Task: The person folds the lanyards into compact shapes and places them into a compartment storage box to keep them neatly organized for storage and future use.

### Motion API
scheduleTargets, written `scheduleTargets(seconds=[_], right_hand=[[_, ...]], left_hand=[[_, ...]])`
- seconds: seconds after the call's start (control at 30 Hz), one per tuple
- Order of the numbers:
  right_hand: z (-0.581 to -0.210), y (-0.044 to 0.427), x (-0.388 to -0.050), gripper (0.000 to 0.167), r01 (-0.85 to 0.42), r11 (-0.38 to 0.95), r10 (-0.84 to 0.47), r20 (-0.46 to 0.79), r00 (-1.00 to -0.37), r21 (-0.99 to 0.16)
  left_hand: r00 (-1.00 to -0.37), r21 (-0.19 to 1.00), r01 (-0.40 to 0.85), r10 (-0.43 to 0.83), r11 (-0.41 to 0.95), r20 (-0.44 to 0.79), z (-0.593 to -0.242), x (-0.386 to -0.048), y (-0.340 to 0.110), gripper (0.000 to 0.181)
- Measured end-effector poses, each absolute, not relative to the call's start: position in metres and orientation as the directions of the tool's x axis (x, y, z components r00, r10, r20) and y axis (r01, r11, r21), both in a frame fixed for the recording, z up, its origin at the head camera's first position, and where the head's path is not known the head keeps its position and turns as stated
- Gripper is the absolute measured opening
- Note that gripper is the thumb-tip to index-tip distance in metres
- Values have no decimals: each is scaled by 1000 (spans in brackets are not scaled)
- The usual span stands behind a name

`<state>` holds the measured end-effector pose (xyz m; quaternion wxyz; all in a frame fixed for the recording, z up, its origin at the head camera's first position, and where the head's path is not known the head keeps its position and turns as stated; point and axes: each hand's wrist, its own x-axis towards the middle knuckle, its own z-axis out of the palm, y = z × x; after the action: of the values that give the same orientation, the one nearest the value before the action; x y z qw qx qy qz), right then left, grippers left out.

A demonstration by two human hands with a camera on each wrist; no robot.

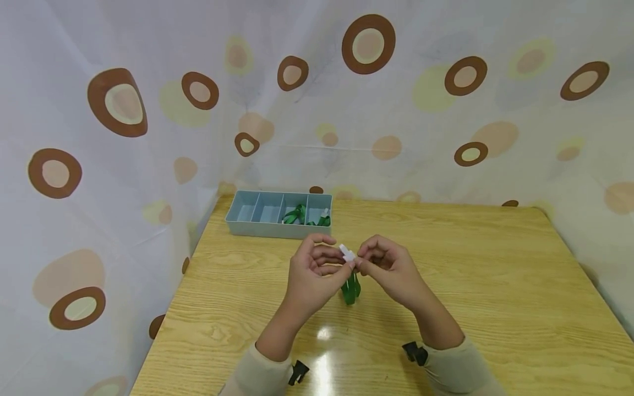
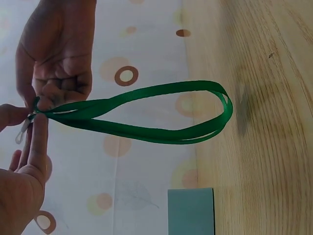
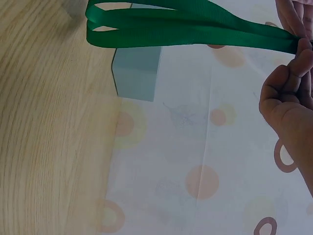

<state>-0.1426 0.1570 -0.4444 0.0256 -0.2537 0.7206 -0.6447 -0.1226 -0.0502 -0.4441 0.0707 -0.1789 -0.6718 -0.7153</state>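
Observation:
A folded green ribbon lanyard (image 1: 350, 291) hangs in loops under both hands, above the table. Its white plastic end piece (image 1: 348, 253) sticks up between the fingertips. My left hand (image 1: 313, 269) pinches the gathered end from the left, its other fingers loosely bent. From the other side my right hand (image 1: 391, 269) pinches the same spot with thumb and forefinger. In the left wrist view the ribbon loops (image 2: 166, 136) stretch away from the pinch, and a small clear-white tip (image 2: 20, 136) shows beside the fingers. Fingers hide the joint between ribbon and end piece.
A grey-blue divided box (image 1: 267, 230) stands at the back left of the wooden table (image 1: 470, 286). Green ribbon (image 1: 295, 213) lies in its third compartment, and more ribbon with a white piece in the rightmost. A patterned curtain (image 1: 307, 121) surrounds the table.

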Motion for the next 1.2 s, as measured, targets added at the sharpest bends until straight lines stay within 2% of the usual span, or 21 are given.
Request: scheduleTargets(seconds=[0.23,0.43,0.73,0.97,1.2], right_hand=[[-447,160,-144,10,-352,-23,-414,329,-849,-936],[-448,159,-143,6,-384,-29,-400,362,-842,-923],[-449,158,-142,13,-390,-59,-398,380,-835,-919],[-464,158,-142,19,-391,105,-371,329,-868,-914],[-478,152,-138,23,-276,254,-420,152,-895,-927]], left_hand=[[-918,931,342,167,-125,359,-445,-122,-52,46],[-899,919,373,193,-131,392,-445,-123,-51,51],[-895,903,419,128,-93,428,-446,-126,-51,48],[-872,867,471,62,-161,485,-442,-133,-58,47],[-865,850,486,26,-204,501,-433,-134,-63,43]])
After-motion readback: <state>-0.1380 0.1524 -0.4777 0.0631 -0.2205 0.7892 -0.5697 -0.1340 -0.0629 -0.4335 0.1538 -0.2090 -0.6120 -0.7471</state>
